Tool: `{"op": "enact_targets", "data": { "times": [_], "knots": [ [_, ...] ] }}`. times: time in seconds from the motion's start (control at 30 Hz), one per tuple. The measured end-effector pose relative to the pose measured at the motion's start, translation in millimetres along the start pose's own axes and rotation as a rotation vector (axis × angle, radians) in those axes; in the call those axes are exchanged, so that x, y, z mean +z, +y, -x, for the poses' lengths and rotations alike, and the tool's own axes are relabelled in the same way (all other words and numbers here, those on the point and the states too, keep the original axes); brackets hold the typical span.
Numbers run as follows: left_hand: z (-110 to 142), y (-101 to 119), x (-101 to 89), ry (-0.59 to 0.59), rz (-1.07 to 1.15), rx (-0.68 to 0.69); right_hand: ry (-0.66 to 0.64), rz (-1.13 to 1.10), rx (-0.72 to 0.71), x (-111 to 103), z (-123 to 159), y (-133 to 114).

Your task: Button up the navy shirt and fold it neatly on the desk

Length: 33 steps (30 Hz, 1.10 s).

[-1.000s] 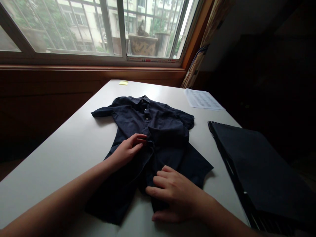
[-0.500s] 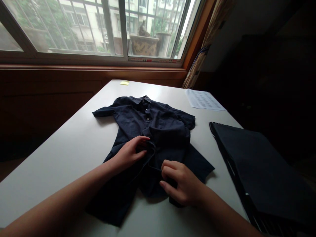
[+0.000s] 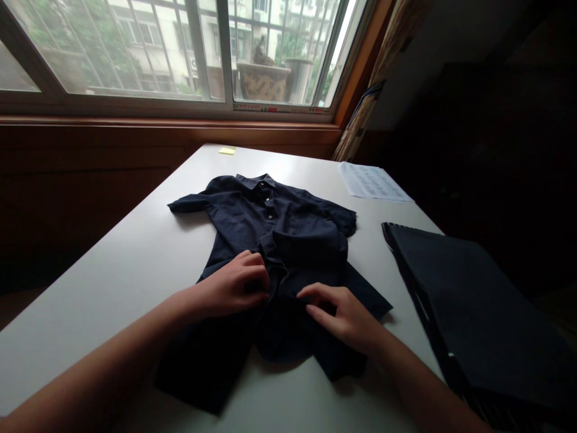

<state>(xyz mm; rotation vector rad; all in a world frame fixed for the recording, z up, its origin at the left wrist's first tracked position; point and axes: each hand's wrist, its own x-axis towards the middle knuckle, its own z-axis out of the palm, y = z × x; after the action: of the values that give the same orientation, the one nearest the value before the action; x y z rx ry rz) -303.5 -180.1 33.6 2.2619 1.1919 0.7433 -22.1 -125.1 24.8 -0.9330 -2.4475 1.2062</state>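
Observation:
A dark navy short-sleeved shirt (image 3: 279, 228) lies face up on the white table (image 3: 135, 264), collar towards the window, its lower front unbuttoned and rumpled. My left hand (image 3: 232, 285) is curled with its fingers closed on the left edge of the shirt's front opening, near the middle. My right hand (image 3: 345, 316) rests on the right front panel, thumb and forefinger pinched together on the cloth beside the opening. The two hands are about a hand's width apart.
A dark flat folder or case (image 3: 469, 307) lies at the table's right edge. A printed sheet of paper (image 3: 372, 180) sits at the far right, and a yellow sticky note (image 3: 226, 151) at the far edge. Behind are a wooden sill and a window.
My right hand has slid up the shirt from the lower hem to the front opening and pinched the cloth. My left hand has curled tighter onto the placket.

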Motion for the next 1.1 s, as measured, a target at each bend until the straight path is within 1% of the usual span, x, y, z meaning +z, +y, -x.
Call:
{"op": "enact_targets", "data": {
  "times": [0.07,0.17,0.27,0.43,0.6,0.73,0.83,0.97,1.1],
  "knots": [
    [0.6,3.5,-3.6,-0.093,-0.044,0.067,0.000,0.010,-0.004,-1.8,-0.8,1.1],
    [1.6,3.7,-1.9,-0.149,-0.114,0.119,-0.013,0.015,-0.004,-6.3,-1.0,2.1],
    [2.2,-2.1,4.2,-0.158,-0.164,0.144,-0.026,0.048,0.008,-15.6,0.1,3.5],
    [1.9,-11.0,11.6,-0.126,-0.223,0.176,-0.038,0.104,0.001,-31.8,0.8,11.0],
    [1.8,-12.7,14.4,-0.105,-0.281,0.190,-0.099,0.148,-0.050,-35.7,-0.4,16.7],
    [2.5,-11.7,9.3,-0.124,-0.265,0.187,-0.171,0.170,-0.067,-36.2,1.3,13.3],
    [3.3,-9.6,2.2,-0.164,-0.222,0.168,-0.205,0.180,-0.076,-37.4,3.1,10.3],
    [4.3,-5.8,-3.5,-0.199,-0.204,0.135,-0.215,0.192,-0.083,-38.4,3.8,10.4],
    [4.1,-4.8,-2.5,-0.206,-0.214,0.133,-0.208,0.197,-0.081,-38.4,3.4,11.1]
  ]
}}
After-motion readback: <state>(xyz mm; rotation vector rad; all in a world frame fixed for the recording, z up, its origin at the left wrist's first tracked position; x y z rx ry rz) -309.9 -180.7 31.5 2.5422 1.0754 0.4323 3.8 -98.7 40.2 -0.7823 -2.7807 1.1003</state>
